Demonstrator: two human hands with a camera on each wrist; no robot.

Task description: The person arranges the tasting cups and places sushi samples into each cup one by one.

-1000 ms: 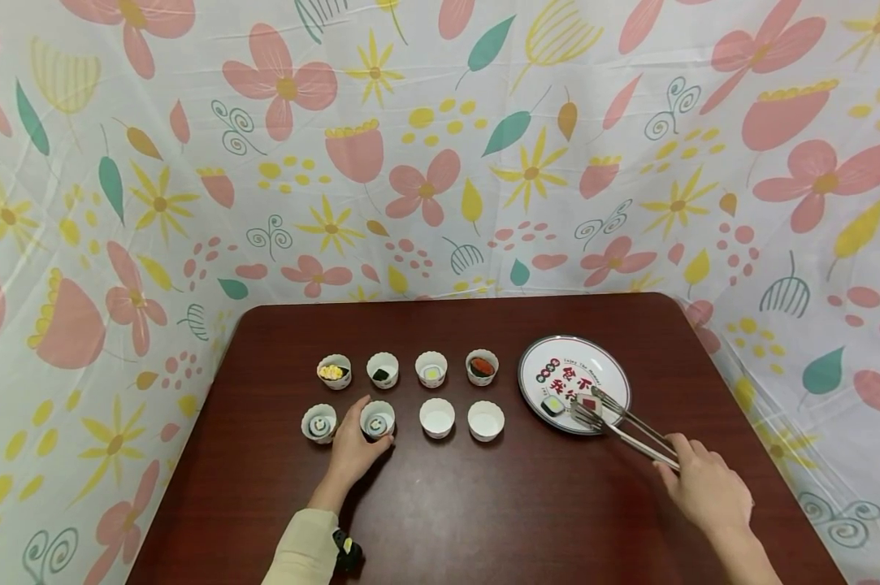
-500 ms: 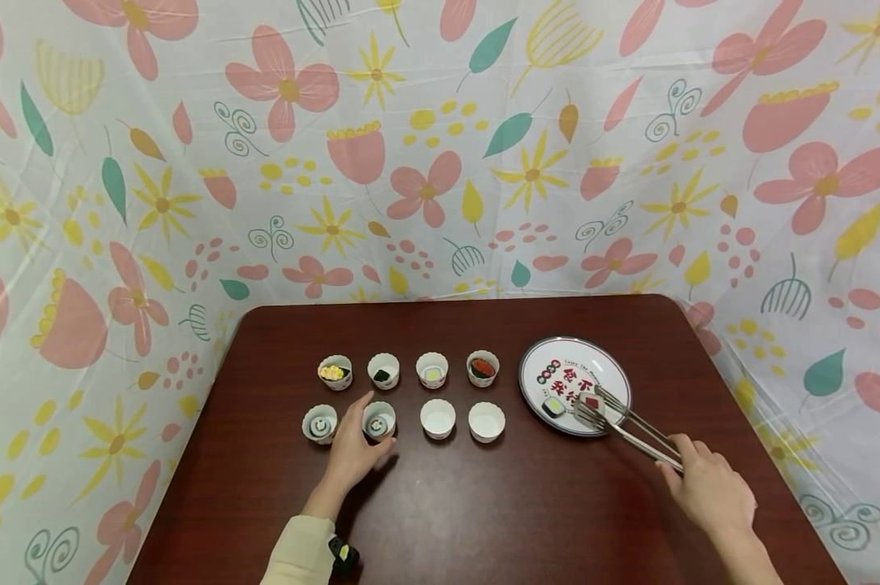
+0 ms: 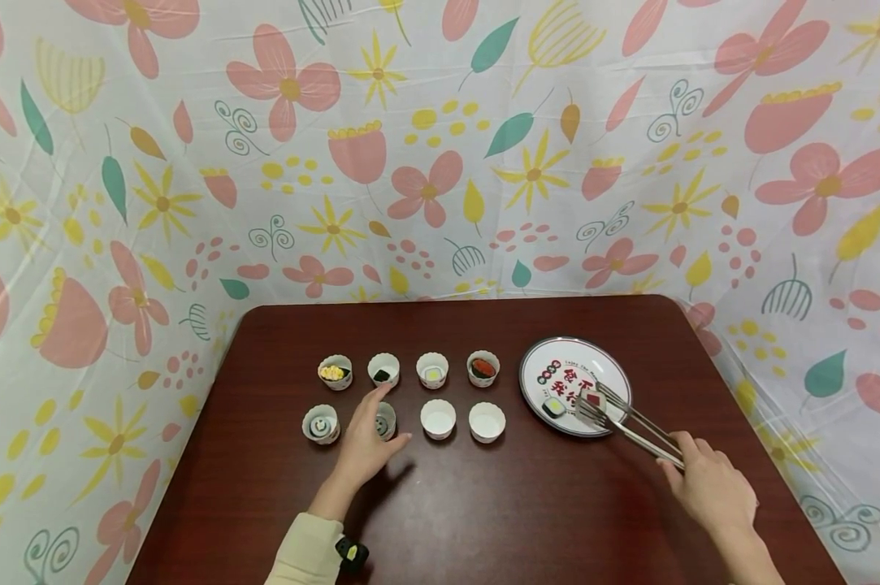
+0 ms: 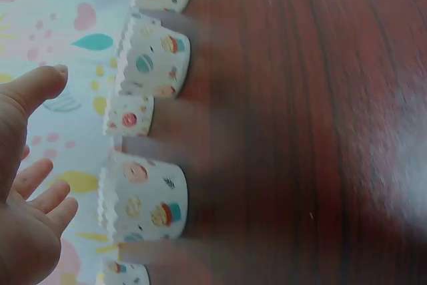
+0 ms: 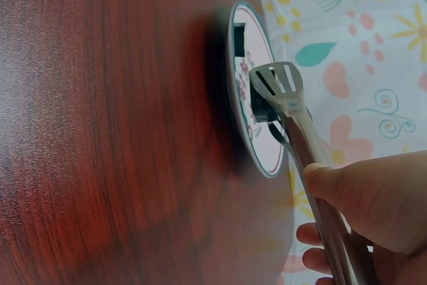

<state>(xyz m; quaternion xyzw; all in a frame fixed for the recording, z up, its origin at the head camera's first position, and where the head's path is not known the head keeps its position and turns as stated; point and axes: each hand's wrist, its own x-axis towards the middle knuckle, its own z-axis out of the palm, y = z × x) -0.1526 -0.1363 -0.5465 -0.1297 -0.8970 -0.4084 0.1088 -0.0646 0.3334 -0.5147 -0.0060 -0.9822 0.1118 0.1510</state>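
My right hand [image 3: 712,486] grips metal tongs [image 3: 648,435]. Their slotted tips stand around a sushi piece with a red centre [image 3: 593,401] on the white plate [image 3: 608,357]. A second sushi piece [image 3: 553,406], with a yellow centre, lies beside it. My left hand [image 3: 366,443] hovers over the front row of paper cups, fingers spread and holding nothing. It partly hides a cup [image 3: 387,422] with a round roll inside. In the left wrist view, the thumb [image 4: 41,86] and fingers are apart from the cups.
The back row has cups with yellow-topped sushi [image 3: 334,372], a dark piece [image 3: 383,375], a yellow-centred piece [image 3: 432,374] and red-topped sushi [image 3: 483,369]. In front stand a cup with a roll [image 3: 321,425] and two empty cups [image 3: 437,418]. Flowered cloth [image 3: 425,162] surrounds the table.
My left hand has let go of the front-row cup and moved slightly to the right, its fingers spreading. The right hand and tongs stay nearly still at the plate.
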